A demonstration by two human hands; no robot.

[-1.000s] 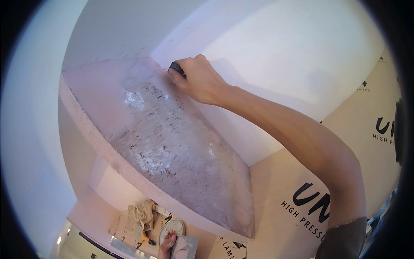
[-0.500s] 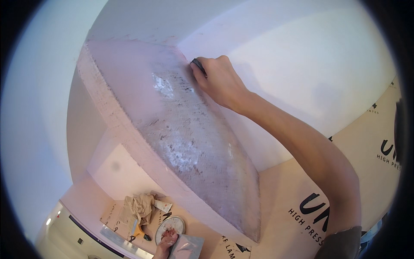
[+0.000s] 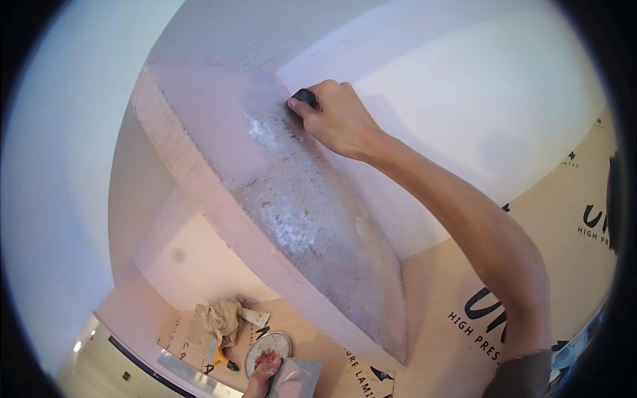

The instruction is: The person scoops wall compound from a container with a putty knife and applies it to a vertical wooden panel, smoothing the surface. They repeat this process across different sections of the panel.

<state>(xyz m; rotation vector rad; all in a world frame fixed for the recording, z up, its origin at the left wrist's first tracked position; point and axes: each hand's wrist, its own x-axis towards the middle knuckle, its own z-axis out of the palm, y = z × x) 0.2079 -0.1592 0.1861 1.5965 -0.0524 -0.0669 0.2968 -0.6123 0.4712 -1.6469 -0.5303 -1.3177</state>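
Note:
Up at the far edge of a curved, pinkish panel [image 3: 219,119], my right hand [image 3: 336,119] grips a small black tool [image 3: 304,98]. The tool lies against the panel where it meets a white wall; its working edge is hidden, so its kind cannot be told. Grey and whitish patches mottle the panel's surface. Low in the view, my left hand [image 3: 264,375] is closed on a flat grey sheet [image 3: 300,379] with pinkish smears. Just beyond its fingertips sits a round pale tin or lid [image 3: 284,343] with reddish-brown residue on it.
A crumpled brown paper [image 3: 222,317] lies beside a white tube-like item [image 3: 256,317] below the panel. Near them is a yellow-handled tool with a dark tip [image 3: 222,358]. Printed brown covering sheet [image 3: 431,298] spreads under the panel. The white curved wall [image 3: 464,99] rises on the right.
My right hand has tilted a little, showing more of the black tool, and stays by the panel's far edge. The whole scene has shifted slightly right; my left hand keeps its grip.

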